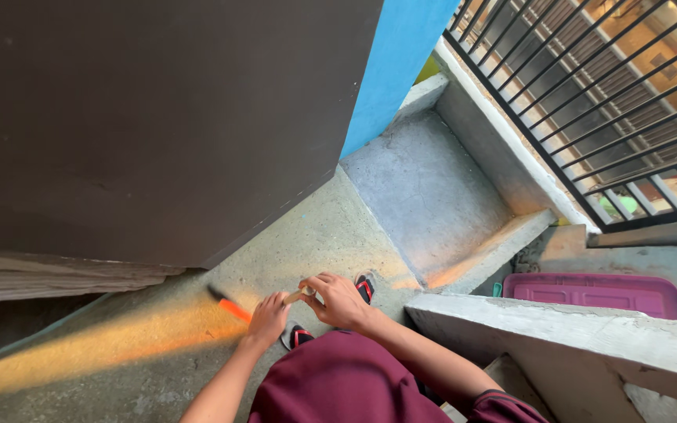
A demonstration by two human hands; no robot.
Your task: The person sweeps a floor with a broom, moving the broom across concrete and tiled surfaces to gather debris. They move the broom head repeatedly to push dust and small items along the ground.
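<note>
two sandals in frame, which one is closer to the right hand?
The upper sandal, the one with red straps just right of the right hand, nearly touching it. The other sandal lies lower, below the left hand.

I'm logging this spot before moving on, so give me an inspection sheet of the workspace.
Surface: rough concrete floor, streaked with orange light.
Job's things: orange-handled tool, dark tip on the floor; small tan piece.
Clutter: pink plastic lid behind the concrete ledge.
Grippers: left hand on the tool handle; right hand pinching the tan piece.
Cables: nothing seen.
Surroundings: dark panel, blue wall, black railing, sandals.
</note>
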